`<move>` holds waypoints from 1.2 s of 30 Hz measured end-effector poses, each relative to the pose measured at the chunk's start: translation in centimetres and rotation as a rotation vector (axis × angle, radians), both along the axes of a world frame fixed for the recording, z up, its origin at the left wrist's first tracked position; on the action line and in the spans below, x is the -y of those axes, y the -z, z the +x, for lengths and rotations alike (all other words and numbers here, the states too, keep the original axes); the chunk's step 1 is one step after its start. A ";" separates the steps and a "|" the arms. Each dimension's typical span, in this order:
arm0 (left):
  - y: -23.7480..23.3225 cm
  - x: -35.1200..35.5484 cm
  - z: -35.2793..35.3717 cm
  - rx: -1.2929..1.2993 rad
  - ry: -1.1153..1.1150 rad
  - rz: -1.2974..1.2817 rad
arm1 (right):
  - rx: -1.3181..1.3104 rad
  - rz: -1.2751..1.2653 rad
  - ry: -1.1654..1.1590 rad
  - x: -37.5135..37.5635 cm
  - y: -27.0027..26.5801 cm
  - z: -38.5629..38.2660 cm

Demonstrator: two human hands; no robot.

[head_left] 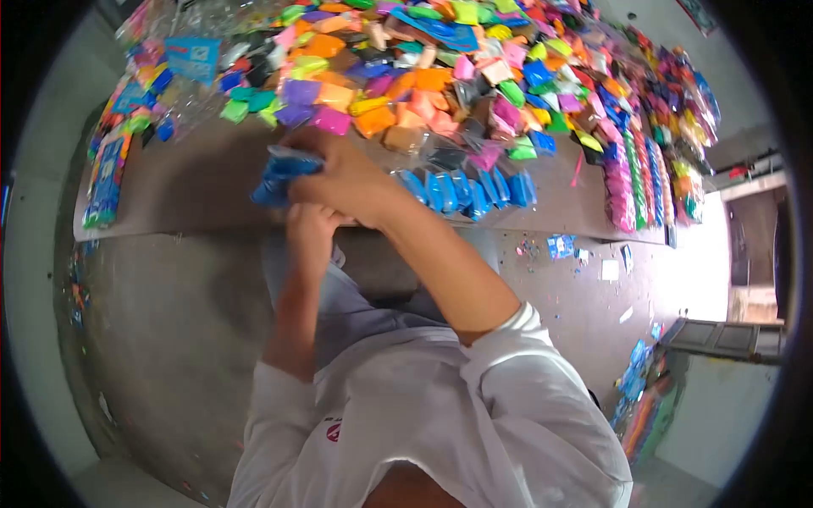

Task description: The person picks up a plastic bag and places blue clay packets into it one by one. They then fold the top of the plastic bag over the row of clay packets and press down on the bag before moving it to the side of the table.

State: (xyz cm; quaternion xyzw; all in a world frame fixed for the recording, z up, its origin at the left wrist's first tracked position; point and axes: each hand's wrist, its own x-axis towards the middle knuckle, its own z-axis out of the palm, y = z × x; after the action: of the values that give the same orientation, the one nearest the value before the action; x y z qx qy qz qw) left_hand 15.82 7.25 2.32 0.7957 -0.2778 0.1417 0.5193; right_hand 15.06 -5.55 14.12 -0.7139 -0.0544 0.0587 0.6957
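Observation:
Over the table's front edge, my right hand (349, 176) is closed round a blue clay-like packet (286, 173) in clear plastic, slightly smeared by motion. Just below it, my left hand (312, 224) has its fingers bent together close against the right hand. What those left fingers hold, if anything, is hidden. Right of my hands, a row of several blue packets (461, 191) lies along the near side of the table.
A large heap of small colourful packets (406, 76) covers the back of the brown table (203, 190). Long bagged stacks lie at the left end (106, 182) and right end (622, 186). Scraps (561, 246) litter the floor, and more coloured packs (648, 415) lean at the lower right.

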 end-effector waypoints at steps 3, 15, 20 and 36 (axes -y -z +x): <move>-0.1 -2.3 -2.4 -0.057 -0.018 0.365 | 0.104 -0.086 0.041 1.1 3.1 -4.0; -2.1 1.2 -7.9 -1.357 0.332 -0.915 | 0.347 -0.666 0.279 1.8 5.3 -13.3; 0.3 2.8 -10.6 -0.522 0.112 0.129 | 0.327 -0.676 0.375 4.0 5.5 -15.6; -5.7 2.2 -0.3 -0.714 0.030 -0.246 | 0.293 -0.732 1.194 18.8 3.1 -16.4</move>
State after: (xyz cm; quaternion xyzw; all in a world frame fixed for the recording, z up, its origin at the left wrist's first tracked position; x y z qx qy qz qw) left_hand 15.50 5.04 7.98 0.7224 -0.0720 -0.1199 0.6772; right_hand -1.38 -24.31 11.00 -0.8101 0.2759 -0.4139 0.3104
